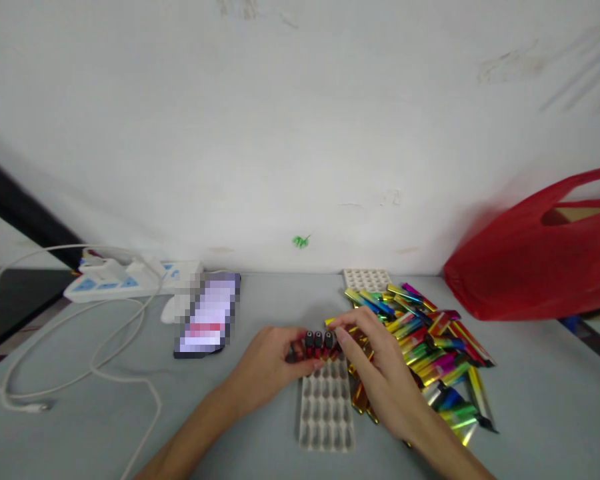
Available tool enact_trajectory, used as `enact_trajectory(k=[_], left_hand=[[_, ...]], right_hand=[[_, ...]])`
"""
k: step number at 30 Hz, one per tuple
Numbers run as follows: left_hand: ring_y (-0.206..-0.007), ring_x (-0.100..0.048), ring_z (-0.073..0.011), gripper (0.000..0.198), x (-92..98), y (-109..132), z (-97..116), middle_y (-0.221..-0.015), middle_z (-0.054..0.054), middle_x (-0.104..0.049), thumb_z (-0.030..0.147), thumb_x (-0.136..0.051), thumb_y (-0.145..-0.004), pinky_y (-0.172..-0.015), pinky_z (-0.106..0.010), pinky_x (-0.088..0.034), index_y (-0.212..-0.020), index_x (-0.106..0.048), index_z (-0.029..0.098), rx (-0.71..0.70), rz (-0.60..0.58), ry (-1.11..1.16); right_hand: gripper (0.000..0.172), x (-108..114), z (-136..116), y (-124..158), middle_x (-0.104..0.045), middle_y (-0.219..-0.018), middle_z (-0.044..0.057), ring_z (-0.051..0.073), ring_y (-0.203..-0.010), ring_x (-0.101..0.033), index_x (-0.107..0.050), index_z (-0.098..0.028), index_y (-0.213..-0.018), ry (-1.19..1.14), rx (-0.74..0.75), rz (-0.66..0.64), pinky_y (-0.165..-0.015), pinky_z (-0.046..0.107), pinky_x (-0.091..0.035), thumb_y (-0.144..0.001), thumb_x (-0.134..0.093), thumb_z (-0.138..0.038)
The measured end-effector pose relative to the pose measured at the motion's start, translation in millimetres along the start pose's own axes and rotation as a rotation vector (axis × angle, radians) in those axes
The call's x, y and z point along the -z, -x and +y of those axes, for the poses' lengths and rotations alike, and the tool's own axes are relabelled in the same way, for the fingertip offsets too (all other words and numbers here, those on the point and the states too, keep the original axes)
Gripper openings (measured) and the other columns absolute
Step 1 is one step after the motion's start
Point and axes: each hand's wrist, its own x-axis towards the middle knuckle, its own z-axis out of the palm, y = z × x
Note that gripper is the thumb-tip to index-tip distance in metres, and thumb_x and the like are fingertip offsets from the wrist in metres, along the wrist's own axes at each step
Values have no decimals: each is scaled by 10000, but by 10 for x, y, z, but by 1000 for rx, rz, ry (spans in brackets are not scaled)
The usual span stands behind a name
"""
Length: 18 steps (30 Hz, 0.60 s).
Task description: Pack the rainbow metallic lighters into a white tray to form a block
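Note:
A row of several small black-capped red tubes (319, 343) stands at the far end of a pale tray (326, 413) with rows of oval hollows. My left hand (270, 367) closes around the left side of this row, its thumb and fingers against the tubes. From the other side, my right hand (377, 373) pinches at the rightmost tube with thumb and forefinger; its other fingers are curled and partly hidden. The tubes' lower ends are blurred. Close by my right hand lies a heap of shiny metallic-coloured tubes (430, 353) with black ends, some partly under the hand.
A second pale tray (367, 279) lies by the wall behind the heap. At the right stands a red bag (535, 260). A lit phone (207, 317), a white power strip (115, 280) and a looped white cable (100, 370) occupy the left of the grey table (250, 440).

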Motion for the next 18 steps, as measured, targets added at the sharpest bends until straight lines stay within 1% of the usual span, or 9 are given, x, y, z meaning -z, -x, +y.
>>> enact_trajectory(k=[4, 6, 8, 11, 13, 14, 15, 16, 18], left_hand=[[-715, -554, -180, 308, 1, 9, 3, -745, 19, -656, 481, -822, -892, -612, -272, -297, -906, -811, 174, -2, 2, 1], [-723, -551, -187, 333, 6, 14, 7, -752, 12, -657, 509, -815, -900, -608, -276, -286, -932, -823, 177, -6, 5, -24], [-713, -538, -188, 355, 13, 16, 10, -742, 9, -644, 529, -812, -900, -601, -281, -272, -924, -822, 175, -9, 14, -62], [-699, -525, -184, 374, 18, 15, 9, -737, 11, -636, 546, -810, -898, -599, -282, -264, -918, -815, 172, -12, 24, -91], [-696, -527, -183, 386, 15, 11, 4, -727, 13, -629, 557, -806, -898, -596, -280, -261, -925, -816, 172, -12, 18, -92], [-696, -532, -185, 389, 13, 7, 0, -725, 13, -629, 558, -806, -895, -594, -280, -260, -925, -816, 171, -11, 15, -89], [-697, -541, -187, 389, 10, 4, -4, -727, 11, -634, 556, -806, -893, -593, -279, -262, -923, -816, 169, -11, 12, -84], [-700, -555, -188, 382, 8, 0, -9, -732, 9, -643, 547, -805, -893, -595, -278, -266, -921, -815, 166, -14, 10, -77], [-713, -581, -194, 375, 6, -6, -17, -753, 0, -670, 537, -804, -895, -600, -278, -278, -926, -816, 163, -22, 11, -69]], right_hand=[[229, 38, 4, -33, -739, -1135, 68, 297, -1106, -665, -747, -288, -1120, 43, -2, 74, -977, 428, -463, -1145, -565, -424], [226, 94, 27, -76, -749, -1135, 69, 296, -1109, -671, -745, -277, -1101, 92, 0, 150, -988, 427, -464, -1137, -570, -415], [229, 212, 98, -145, -764, -1131, 81, 299, -1102, -682, -743, -259, -1081, 165, 1, 247, -995, 434, -473, -1122, -574, -408], [263, 550, 329, -297, -794, -1124, 125, 319, -1051, -712, -762, -215, -1118, 347, -53, 403, -962, 453, -509, -1068, -592, -409], [318, 855, 537, -413, -816, -1147, 163, 339, -1056, -732, -790, -180, -1159, 535, -138, 428, -971, 471, -522, -1023, -599, -395], [330, 1011, 640, -471, -832, -1124, 163, 346, -1034, -744, -817, -192, -1126, 655, -220, 403, -952, 479, -527, -1010, -592, -404], [330, 1159, 734, -526, -841, -1091, 187, 373, -1010, -745, -841, -187, -1068, 702, -267, 411, -930, 509, -524, -993, -599, -398], [324, 1291, 813, -579, -841, -1054, 213, 401, -989, -740, -856, -181, -1015, 729, -293, 419, -915, 545, -515, -972, -614, -391], [249, 1493, 922, -676, -826, -875, 202, 413, -894, -730, -862, -203, -838, 761, -303, 389, -868, 574, -510, -881, -726, -408]])
